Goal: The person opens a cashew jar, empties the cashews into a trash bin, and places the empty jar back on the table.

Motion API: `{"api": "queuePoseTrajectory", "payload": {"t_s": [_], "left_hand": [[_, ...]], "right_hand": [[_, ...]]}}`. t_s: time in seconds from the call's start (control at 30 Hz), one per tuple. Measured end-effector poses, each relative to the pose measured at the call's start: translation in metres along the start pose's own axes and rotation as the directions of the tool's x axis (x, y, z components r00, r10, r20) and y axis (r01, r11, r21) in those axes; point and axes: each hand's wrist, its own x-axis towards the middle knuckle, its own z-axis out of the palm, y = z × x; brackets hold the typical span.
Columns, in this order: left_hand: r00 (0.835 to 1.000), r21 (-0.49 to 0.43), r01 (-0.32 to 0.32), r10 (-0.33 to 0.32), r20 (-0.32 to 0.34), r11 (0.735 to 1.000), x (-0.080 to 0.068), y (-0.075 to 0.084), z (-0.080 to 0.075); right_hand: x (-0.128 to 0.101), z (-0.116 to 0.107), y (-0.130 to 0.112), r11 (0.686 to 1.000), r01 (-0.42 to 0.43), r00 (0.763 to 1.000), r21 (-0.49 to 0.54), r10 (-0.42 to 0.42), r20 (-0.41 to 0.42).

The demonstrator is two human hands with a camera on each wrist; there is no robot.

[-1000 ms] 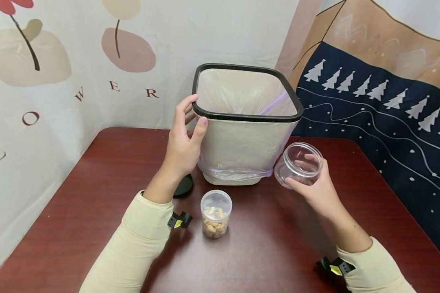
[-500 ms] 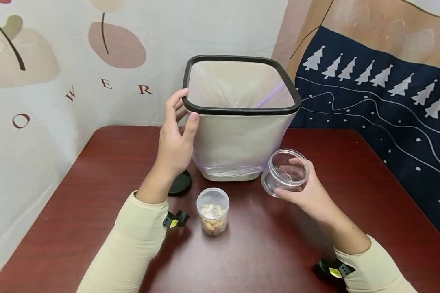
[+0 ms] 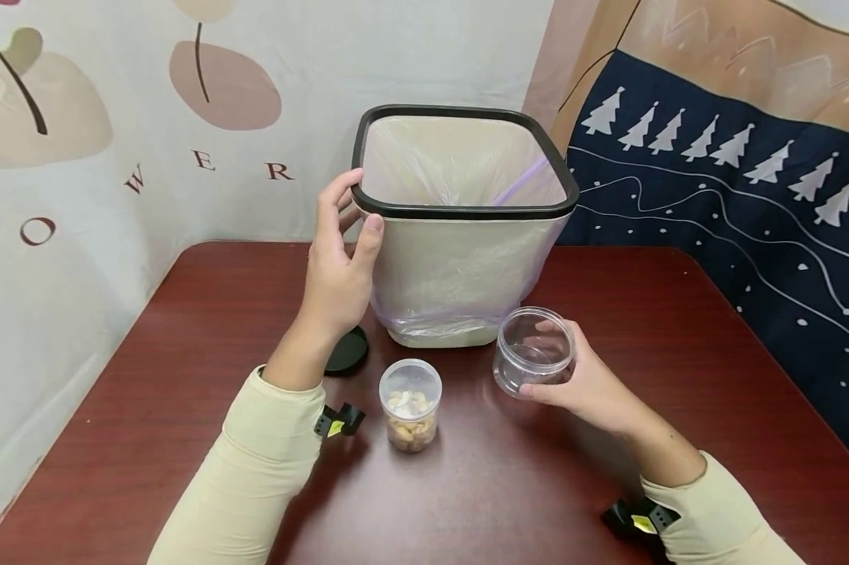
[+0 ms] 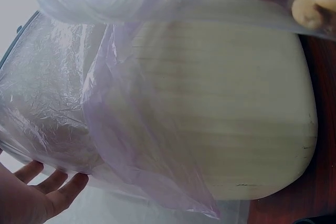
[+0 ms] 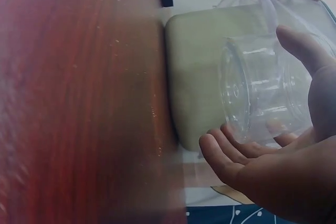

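Note:
My left hand (image 3: 340,267) grips the left corner of a trash can (image 3: 460,275), thumb on its front and fingers at its side. The can is pale, with a black rim and a clear liner bag edged in purple. In the left wrist view, several fingertips (image 4: 52,184) touch the lined wall. My right hand (image 3: 594,388) holds a clear plastic jar (image 3: 533,361) by its side, lidless and with nothing seen in it. The jar's mouth faces up, low beside the can's front right; whether its base touches the table I cannot tell.
A clear container of cashews (image 3: 410,416) stands on the dark red table (image 3: 495,486) between my forearms. A round black lid (image 3: 348,351) lies behind my left wrist, partly hidden. Printed cloths (image 3: 714,188) hang behind the table and on the right.
My right hand has brought the clear jar lower and to the left, and the jar stands more upright. My left hand stays on the can; the head view has shifted slightly.

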Motion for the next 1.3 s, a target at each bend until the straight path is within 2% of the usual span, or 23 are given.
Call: {"api": "queuePoseTrajectory", "payload": {"t_s": [0.37, 0.67, 0.97, 1.3], "left_hand": [[1.000, 0.006, 0.023, -0.023, 0.003, 1.000, 0.000, -0.001, -0.001], [1.000, 0.001, 0.018, -0.018, 0.006, 1.000, 0.001, -0.001, 0.000], [1.000, 0.003, 0.020, -0.020, 0.000, 1.000, 0.000, -0.001, 0.000], [1.000, 0.012, 0.027, -0.027, -0.001, 1.000, 0.000, -0.001, 0.000]], "right_hand": [[0.003, 0.008, 0.011, 0.997, 0.034, 0.995, -0.063, -0.028, 0.097], [0.005, 0.010, 0.019, 0.998, 0.051, 0.993, -0.034, -0.047, 0.107], [0.005, 0.012, 0.022, 0.994, 0.058, 0.991, -0.091, -0.046, 0.127], [0.004, 0.014, 0.025, 0.992, 0.072, 0.986, -0.103, -0.055, 0.160]]}}
